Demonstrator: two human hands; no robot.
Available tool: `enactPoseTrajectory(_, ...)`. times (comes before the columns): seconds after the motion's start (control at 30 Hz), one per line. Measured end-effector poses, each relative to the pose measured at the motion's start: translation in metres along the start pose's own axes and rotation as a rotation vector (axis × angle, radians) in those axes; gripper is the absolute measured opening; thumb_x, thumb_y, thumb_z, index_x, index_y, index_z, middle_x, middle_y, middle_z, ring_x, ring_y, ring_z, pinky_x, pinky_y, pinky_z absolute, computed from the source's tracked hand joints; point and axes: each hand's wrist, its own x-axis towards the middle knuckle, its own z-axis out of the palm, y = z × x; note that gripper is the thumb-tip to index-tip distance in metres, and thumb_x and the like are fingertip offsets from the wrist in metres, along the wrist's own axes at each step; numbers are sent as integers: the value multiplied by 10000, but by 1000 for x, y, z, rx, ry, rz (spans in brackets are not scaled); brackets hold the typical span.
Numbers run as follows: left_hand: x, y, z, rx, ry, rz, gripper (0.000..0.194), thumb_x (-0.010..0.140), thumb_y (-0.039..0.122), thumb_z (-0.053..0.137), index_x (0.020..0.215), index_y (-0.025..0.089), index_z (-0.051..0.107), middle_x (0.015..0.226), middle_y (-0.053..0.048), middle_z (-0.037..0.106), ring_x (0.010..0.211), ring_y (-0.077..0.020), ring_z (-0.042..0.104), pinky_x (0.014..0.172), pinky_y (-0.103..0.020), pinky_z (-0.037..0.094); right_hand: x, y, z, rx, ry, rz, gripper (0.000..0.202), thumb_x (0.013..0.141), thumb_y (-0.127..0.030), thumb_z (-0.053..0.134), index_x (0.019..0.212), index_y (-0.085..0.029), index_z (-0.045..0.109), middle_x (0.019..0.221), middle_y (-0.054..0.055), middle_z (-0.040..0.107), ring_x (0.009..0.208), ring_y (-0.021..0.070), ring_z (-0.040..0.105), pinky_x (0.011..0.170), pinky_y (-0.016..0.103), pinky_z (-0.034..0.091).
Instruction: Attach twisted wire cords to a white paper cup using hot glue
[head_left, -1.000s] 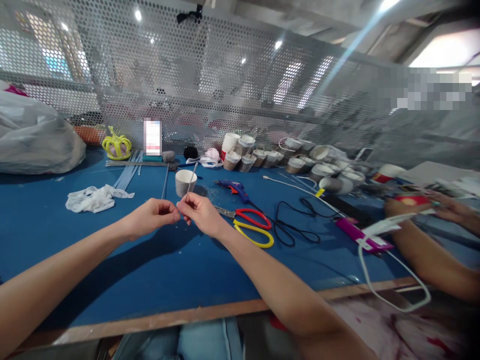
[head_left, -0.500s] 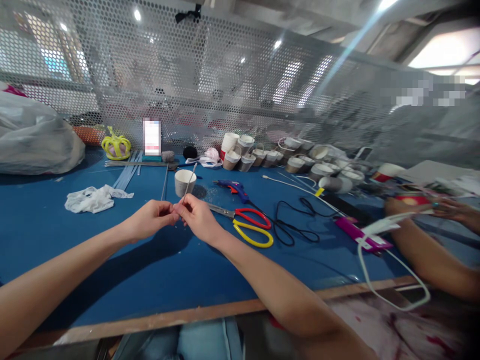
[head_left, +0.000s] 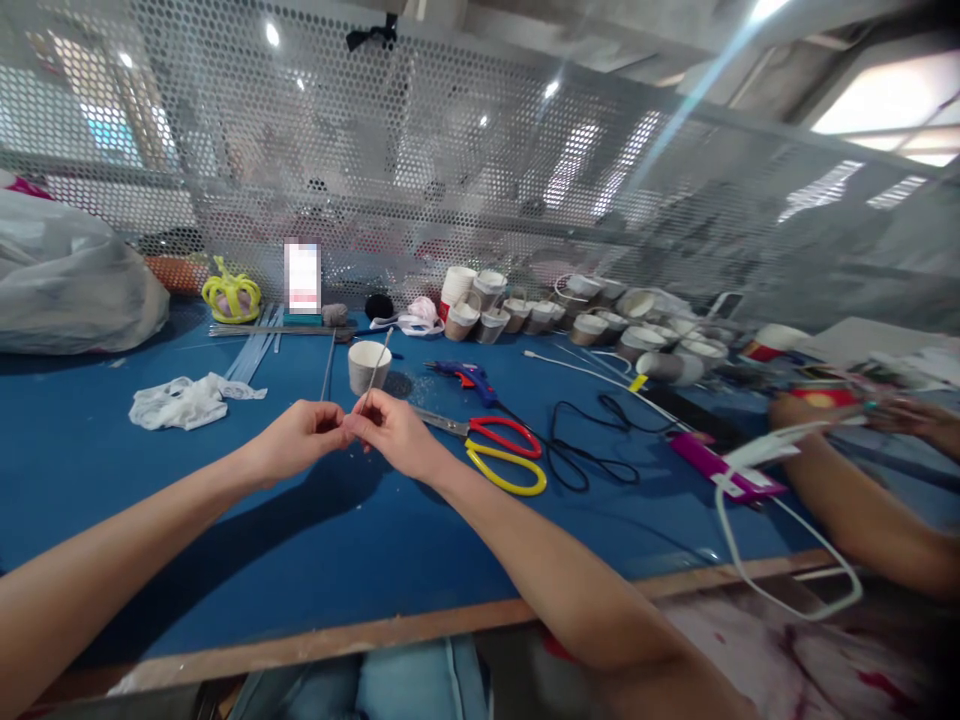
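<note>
While fingers (head_left: 365, 405) pinch, a thin rod (head_left: 379, 365) slants.

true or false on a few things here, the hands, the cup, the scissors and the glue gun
1. The left hand and right hand meet at the fingertips. True.
2. The cup beyond them lies on its side. False: the cup stands upright.
3. The glue gun is blue with red parts. True.
4. Both handles of the scissors are green. False: one is red, the other yellow.
5. The right hand pinches a thin rod. True.
</note>
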Motion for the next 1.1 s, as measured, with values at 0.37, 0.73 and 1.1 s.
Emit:
enactPoseTrajectory(0.37, -2, -1, 2, 114, 45, 90, 237, 738, 351, 461, 673, 130, 516, 576, 17, 499, 523, -96, 405, 503, -220, 336, 0, -5, 0, -19, 54, -21, 189, 758, -333, 524, 715, -161, 456, 588, -34, 486, 480, 71, 472, 472, 208, 412)
enactPoseTrajectory(0.73, -2, 1, 5, 165, 94, 111, 236, 753, 343, 440, 683, 129, 512, 571, 22, 483, 507, -88, 367, 474, -207, 305, 1, -5, -3, -38, 69, -22, 211, 754, -359, 522, 707, -162, 463, 579, -32, 482, 489, 78, 477, 473, 213, 431)
enactPoseTrajectory(1.1, 0, 1, -4, 316, 127, 149, 241, 737, 350, 459, 612, 145, 476, 524, 35, 447, 496, -88, 355, 462, -199, 276, 1, -9, -1, -244, 104, -11, 255, 768, -411, 482, 688, -173, 442, 532, -34, 471, 453, 85, 456, 453, 210, 378)
